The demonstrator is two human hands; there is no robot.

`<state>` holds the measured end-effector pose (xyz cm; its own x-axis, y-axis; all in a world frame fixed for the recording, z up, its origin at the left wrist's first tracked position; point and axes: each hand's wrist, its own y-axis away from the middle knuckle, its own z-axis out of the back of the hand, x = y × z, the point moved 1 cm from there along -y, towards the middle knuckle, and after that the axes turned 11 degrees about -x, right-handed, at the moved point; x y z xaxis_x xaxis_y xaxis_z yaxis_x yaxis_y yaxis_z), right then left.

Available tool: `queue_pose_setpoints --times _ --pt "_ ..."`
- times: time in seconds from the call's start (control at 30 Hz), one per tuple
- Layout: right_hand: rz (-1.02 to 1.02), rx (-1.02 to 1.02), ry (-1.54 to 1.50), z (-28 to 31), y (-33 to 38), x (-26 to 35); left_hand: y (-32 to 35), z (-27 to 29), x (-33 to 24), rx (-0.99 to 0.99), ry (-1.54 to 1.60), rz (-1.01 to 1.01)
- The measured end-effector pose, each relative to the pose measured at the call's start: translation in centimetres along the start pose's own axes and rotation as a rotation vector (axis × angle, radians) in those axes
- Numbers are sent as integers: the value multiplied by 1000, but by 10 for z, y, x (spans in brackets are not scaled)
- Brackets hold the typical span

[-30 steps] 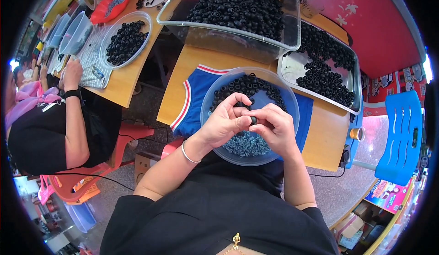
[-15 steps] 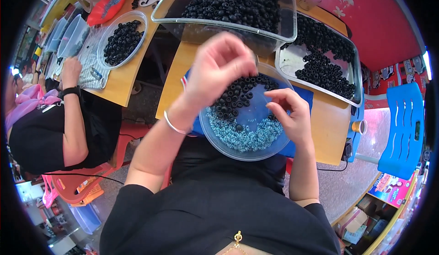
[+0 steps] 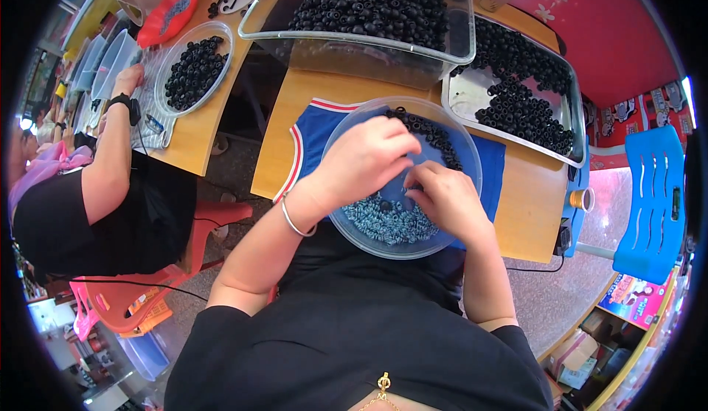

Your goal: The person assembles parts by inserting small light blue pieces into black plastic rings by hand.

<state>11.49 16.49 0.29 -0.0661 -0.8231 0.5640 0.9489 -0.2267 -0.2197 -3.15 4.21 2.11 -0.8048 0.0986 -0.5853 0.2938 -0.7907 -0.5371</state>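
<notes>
Both my hands are over a round clear shallow tub at the front of the table. My left hand, with a bangle on its wrist, has its fingers pinched together above the tub. My right hand is closed in a pinch just beside it, fingertips low over the tub. Whatever either pinch holds is too small or hidden to make out. In the tub, small black ring-shaped pieces curve along the far right side. A pile of small silvery-blue coil-like pieces fills the near side. My hands hide the tub's middle.
A large clear bin heaped with black pieces stands beyond the tub. Right of it, a metal tray holds more. Blue cloth lies under the tub. Left, a person sits at another table; a blue chair stands right.
My left hand has come down toward the tub's middle, and my right hand has moved left to meet it. The black pieces at the tub's centre-left are now hidden or shifted.
</notes>
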Motion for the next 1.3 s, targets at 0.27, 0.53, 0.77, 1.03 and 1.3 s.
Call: queue_pose_setpoints --times 0.27,0.53,0.77,1.03,1.3 --pt "-86 -86 -310 18 -4 -2 26 -21 -5 18 -1 101" --pt "-213 -119 -483 27 -7 2 29 -21 -14 -119 127 119" --pt "-170 -115 -428 30 -8 -3 30 -22 -15 -96 92 118" --pt "-141 -198 -438 38 -5 -7 38 -29 -10 4 54 158" --pt "-136 -230 -413 42 -5 -9 30 -25 -10 0 -280 75"
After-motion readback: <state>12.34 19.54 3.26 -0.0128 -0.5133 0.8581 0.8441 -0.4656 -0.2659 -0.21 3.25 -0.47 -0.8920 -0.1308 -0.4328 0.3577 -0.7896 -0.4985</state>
